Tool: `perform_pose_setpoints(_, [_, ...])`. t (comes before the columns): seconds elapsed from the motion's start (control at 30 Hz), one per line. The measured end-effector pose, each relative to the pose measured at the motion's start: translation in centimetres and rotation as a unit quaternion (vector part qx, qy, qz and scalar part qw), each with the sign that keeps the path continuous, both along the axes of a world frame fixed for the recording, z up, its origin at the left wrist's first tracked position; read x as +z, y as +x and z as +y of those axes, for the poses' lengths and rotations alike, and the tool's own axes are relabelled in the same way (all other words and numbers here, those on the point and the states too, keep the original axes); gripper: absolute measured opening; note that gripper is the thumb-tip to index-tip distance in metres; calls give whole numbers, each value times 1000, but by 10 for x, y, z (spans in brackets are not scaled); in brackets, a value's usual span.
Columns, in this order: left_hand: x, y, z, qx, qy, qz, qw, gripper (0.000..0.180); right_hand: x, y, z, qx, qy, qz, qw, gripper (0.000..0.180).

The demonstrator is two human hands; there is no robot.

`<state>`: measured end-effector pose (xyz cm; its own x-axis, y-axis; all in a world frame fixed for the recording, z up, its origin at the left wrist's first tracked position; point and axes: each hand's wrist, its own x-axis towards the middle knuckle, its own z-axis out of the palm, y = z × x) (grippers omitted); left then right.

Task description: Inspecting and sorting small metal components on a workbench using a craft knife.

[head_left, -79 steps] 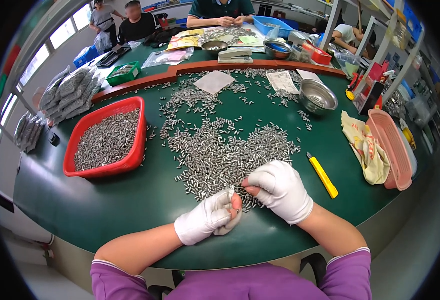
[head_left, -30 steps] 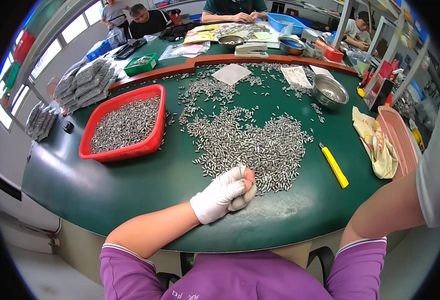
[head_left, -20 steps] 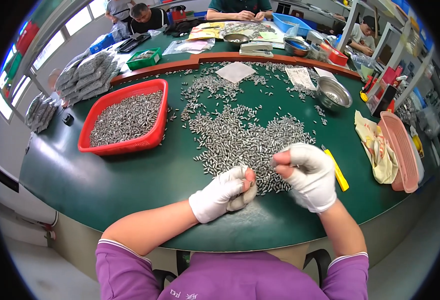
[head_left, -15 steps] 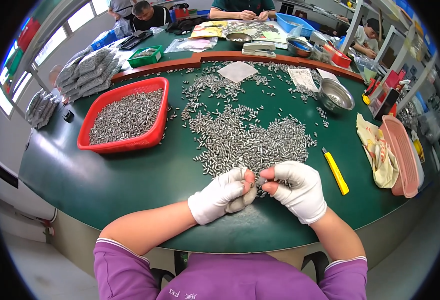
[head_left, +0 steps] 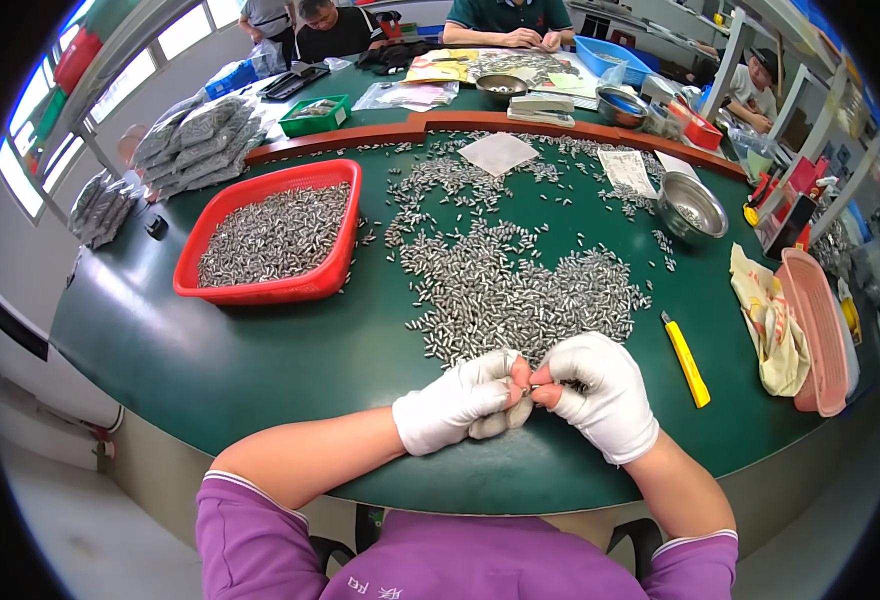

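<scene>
At the near edge of a wide heap of small silvery metal pieces (head_left: 520,290), both my hands meet, in white gloves with bare fingertips. My left hand (head_left: 468,402) is closed, its thumb and forefinger pinching a tiny metal piece (head_left: 531,389). Closed as well, my right hand (head_left: 605,398) pinches at the same piece from the other side. Fingertips cover most of it, so its exact shape is hidden. A red plastic basket (head_left: 267,293) full of similar pieces stands left of the heap.
To the right lie a yellow utility knife (head_left: 687,365), a pink basket (head_left: 818,330) and a cream cloth bag (head_left: 768,320). A steel bowl (head_left: 693,208) stands farther back. Filled bags (head_left: 200,140) are stacked at far left. A wooden ledge (head_left: 380,131) crosses the table, with people working beyond.
My hands have come together, so the fingertips now meet at the small piece. The whole view has shifted slightly, with the table things appearing farther right.
</scene>
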<state>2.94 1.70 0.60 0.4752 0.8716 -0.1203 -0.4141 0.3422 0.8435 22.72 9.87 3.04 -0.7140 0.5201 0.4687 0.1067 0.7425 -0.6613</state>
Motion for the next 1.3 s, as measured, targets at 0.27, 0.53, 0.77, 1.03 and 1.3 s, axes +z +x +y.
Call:
perform_pose_setpoints(0.27, [-2,3,0,23,-14,30,999,20,3,-1,1,10,109,0,994,17])
perform_pose_setpoints(0.53, [-12,-1,2,33,-31,-64,997,23,-8,-4,3,-22,108,7,994,15])
perform_pose_setpoints(0.77, [-12,0,1,26,-34,-60,997,25,-5,-3,2,-1,49,33,998,21])
perform_pose_setpoints(1.03, [-8,1,4,24,-50,-58,997,22,-6,-3,8,16,71,35,997,21])
perform_pose_setpoints(1.3, [-14,-1,6,39,-66,-101,992,19,-4,-4,8,-15,144,44,988,22])
